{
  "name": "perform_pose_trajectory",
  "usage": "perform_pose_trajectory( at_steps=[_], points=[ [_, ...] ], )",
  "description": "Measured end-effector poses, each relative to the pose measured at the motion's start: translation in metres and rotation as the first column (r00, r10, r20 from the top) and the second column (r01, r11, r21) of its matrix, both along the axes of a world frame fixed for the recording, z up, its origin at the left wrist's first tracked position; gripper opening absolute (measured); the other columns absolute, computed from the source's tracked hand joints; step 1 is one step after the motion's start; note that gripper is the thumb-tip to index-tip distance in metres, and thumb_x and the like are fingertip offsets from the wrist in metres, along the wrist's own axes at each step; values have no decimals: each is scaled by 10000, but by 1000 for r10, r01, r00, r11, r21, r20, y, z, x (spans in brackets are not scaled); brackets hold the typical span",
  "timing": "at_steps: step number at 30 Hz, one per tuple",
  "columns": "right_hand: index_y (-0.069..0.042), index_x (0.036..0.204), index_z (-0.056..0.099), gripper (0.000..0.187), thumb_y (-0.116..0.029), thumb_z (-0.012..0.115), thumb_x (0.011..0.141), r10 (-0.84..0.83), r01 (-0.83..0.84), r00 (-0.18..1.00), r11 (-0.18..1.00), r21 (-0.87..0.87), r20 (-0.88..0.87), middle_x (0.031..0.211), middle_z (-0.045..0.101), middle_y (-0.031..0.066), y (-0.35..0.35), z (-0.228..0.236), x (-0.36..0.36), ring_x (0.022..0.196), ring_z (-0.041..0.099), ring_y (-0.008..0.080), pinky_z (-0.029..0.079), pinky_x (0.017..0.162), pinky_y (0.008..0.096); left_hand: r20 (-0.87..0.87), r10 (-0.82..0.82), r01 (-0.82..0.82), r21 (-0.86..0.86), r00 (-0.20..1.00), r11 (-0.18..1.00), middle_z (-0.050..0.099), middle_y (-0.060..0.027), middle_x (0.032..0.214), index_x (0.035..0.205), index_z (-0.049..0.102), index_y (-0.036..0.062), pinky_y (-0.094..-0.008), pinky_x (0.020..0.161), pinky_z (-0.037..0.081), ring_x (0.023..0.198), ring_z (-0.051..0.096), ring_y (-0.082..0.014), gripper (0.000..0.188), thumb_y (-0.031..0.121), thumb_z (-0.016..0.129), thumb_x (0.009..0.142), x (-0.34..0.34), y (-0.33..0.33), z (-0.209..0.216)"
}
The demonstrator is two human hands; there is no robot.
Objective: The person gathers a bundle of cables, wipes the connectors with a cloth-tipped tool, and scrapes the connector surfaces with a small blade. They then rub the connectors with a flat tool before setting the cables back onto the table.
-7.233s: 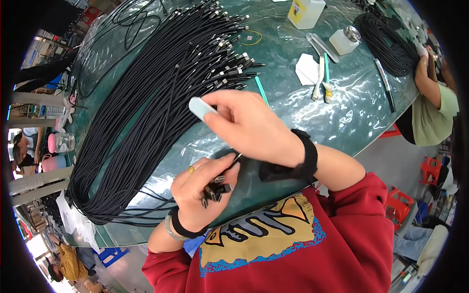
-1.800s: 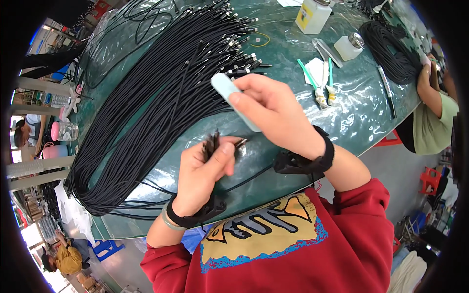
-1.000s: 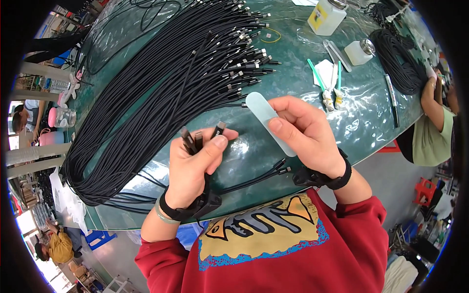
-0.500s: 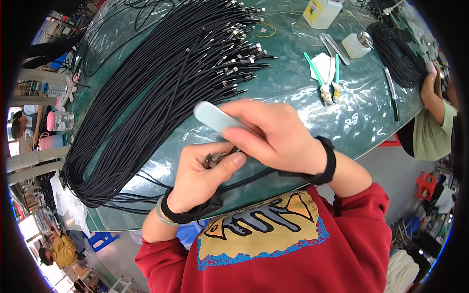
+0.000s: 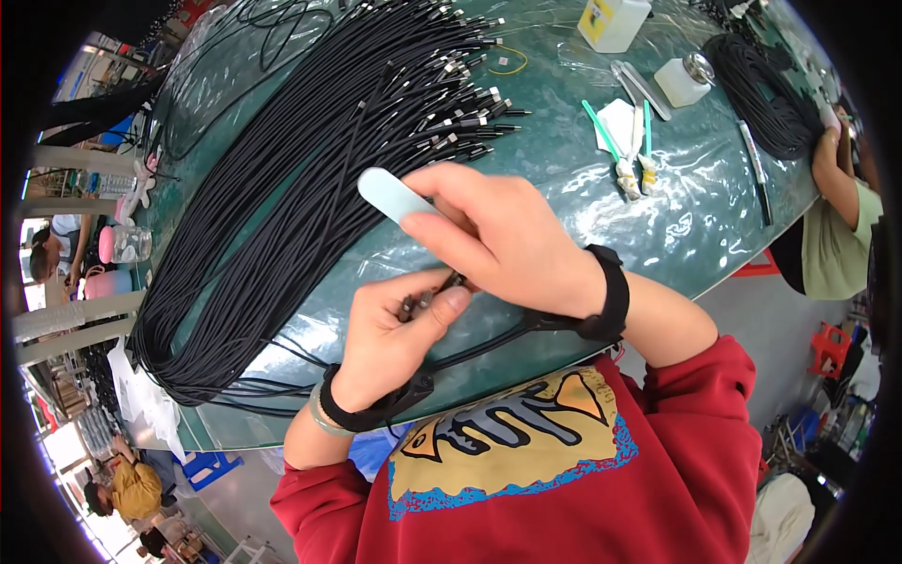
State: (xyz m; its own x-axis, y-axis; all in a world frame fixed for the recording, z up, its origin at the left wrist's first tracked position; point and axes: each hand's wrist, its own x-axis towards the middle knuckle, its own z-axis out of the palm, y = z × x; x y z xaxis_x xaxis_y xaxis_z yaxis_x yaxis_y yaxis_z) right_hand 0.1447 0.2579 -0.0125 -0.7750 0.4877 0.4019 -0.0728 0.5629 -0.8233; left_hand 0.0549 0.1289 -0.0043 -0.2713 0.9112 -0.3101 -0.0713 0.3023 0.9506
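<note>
My right hand (image 5: 526, 244) is closed on a pale blue, flat, round-ended file (image 5: 385, 193), which sticks out past the fingers toward the left. Below it, my left hand (image 5: 381, 343) pinches small dark cable ends (image 5: 413, 306) between thumb and fingers; their tips are partly hidden. The two hands nearly meet where the file's hidden end lies over these cable ends. A large bundle of black cables (image 5: 254, 197) with metal plugs lies curved on the table to the left. From it, several cables run toward my left wrist.
On the green, plastic-covered table (image 5: 554, 179) stand a white bottle (image 5: 615, 23) and a smaller metal-capped bottle (image 5: 682, 83). Near them lie tweezers (image 5: 643, 91), two green-handled brushes (image 5: 601, 132), and a marker (image 5: 754, 174). Another cable coil (image 5: 761, 99) sits by a person (image 5: 841, 235) at right.
My right hand has shifted a little up and left with the file. The left hand still pinches the cable ends, almost in place. The whole view has moved slightly.
</note>
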Motion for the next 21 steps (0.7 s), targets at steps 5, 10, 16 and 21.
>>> perform_pose_trajectory(
  at_steps=[5, 10, 16, 21],
  points=[
    [-24, 997, 526, 197, -89, 538, 812, -31, 36, 999, 980, -194, 31, 510, 400, -20, 7, 7, 3, 451, 354, 44, 284, 417, 214, 135, 40, -41, -2, 990, 999, 398, 75, 551, 903, 605, -38, -176, 432, 213, 488, 302, -4, 165, 94, 562, 815, 0, 3, 10],
    [-22, 1000, 522, 200, -97, 537, 815, 39, -23, 998, 943, -332, 43, 515, 407, -15, -1, 3, 26, 455, 358, 44, 289, 420, 214, 143, 26, -22, -25, 989, 999, 380, 63, 517, 884, 593, -76, -191, 416, 172, 432, 252, -13, 210, 112, 549, 803, -4, 4, 8],
    [-12, 1003, 515, 193, -98, 521, 830, 45, -40, 997, 997, -72, 69, 531, 433, -27, -5, 2, 21, 488, 371, 25, 294, 437, 199, 41, -19, 20, -8, 999, 1000, 408, 60, 543, 928, 597, -22, -177, 429, 228, 466, 292, -12, 174, 109, 526, 838, -1, 1, 6],
    [-10, 1005, 513, 194, -107, 517, 837, 17, 19, 990, 970, -243, 143, 549, 448, -34, 8, 11, 4, 505, 376, 19, 298, 446, 191, -18, -65, 66, 34, 998, 997, 413, 44, 538, 904, 593, -4, -174, 435, 245, 466, 303, -20, 158, 118, 509, 849, 15, 4, 10]
  ],
)
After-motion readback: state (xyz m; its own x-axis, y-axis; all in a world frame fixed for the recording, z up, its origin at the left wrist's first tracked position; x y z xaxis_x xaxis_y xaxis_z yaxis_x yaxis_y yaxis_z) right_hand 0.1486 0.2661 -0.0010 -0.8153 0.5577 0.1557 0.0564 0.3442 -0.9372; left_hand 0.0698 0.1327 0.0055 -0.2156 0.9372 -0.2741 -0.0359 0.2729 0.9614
